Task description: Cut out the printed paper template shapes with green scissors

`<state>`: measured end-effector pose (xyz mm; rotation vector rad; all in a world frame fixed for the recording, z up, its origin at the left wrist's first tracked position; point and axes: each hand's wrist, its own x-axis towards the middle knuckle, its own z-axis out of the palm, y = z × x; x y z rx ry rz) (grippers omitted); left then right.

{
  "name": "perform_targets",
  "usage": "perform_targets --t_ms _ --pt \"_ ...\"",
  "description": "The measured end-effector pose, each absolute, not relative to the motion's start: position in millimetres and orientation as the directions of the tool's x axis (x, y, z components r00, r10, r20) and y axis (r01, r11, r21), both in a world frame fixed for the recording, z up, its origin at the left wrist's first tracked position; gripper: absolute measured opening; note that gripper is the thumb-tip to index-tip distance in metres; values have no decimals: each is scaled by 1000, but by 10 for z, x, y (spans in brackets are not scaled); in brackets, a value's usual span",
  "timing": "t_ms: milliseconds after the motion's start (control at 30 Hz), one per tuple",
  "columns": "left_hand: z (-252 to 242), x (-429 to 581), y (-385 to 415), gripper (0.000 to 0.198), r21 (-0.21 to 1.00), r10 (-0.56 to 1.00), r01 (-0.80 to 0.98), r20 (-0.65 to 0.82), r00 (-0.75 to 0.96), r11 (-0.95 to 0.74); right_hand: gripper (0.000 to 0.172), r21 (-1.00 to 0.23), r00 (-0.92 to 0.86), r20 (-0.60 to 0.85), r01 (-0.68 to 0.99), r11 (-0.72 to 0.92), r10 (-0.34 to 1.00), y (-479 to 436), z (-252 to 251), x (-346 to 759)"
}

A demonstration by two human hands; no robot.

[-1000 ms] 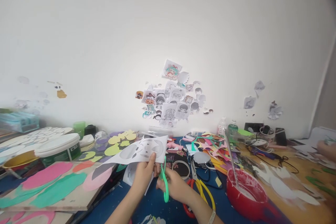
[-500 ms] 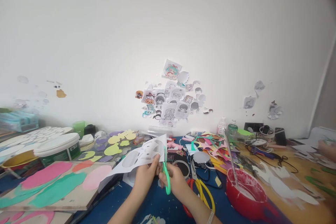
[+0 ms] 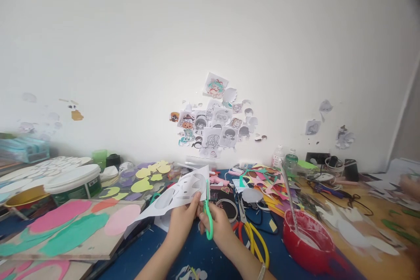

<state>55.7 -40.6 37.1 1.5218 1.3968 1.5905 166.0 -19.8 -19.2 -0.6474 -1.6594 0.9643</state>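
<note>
A white sheet of paper (image 3: 179, 192) printed with grey shapes is pinched in my left hand (image 3: 186, 216), thumb on top. My right hand (image 3: 219, 223) is closed around the handles of green-handled scissors (image 3: 209, 221). The blades point away from me and stand at the sheet's right edge, close to my left thumb. Whether the blades are apart I cannot make out. Beyond my hands lies a roll of tape (image 3: 228, 210). Scissors with yellow handles (image 3: 259, 243) rest on the blue table surface, partly behind my right wrist.
A red pot (image 3: 306, 238) with a long-handled utensil stands at right. Coloured paper scraps (image 3: 269, 186) pile up behind it. On the left are a board (image 3: 108, 245) with coloured cutouts and a white-lidded tub (image 3: 72, 179). Another person's hand (image 3: 410, 183) shows at the far right.
The view has shifted slightly. The sheet and scissors stay in nearly the same place between my hands, with the scissors' handles a little higher.
</note>
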Motion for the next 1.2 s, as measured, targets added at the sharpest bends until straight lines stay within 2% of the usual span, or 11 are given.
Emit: perform_targets --t_ms 200,367,533,700,867,1200 --pt "360 569 -413 33 894 886 265 418 -201 -362 42 -842 -270 517 13 540 812 -208 -165 1679" --pt "324 567 -390 33 904 902 263 389 -185 -337 38 -833 -251 534 3 553 807 -216 -171 1667" --pt "291 554 -347 32 883 884 274 435 -172 -381 37 -822 -228 553 6 569 802 -200 -184 1663" --pt "288 577 -377 30 906 919 248 379 -108 -344 33 -817 -218 559 20 576 800 -212 -161 1683" --pt "299 591 -398 28 908 920 248 373 -118 -337 33 -821 -193 545 73 566 816 -233 -122 1695" --pt "378 617 -443 38 910 928 201 373 -15 -363 33 -792 -188 577 107 601 794 -225 -100 1733"
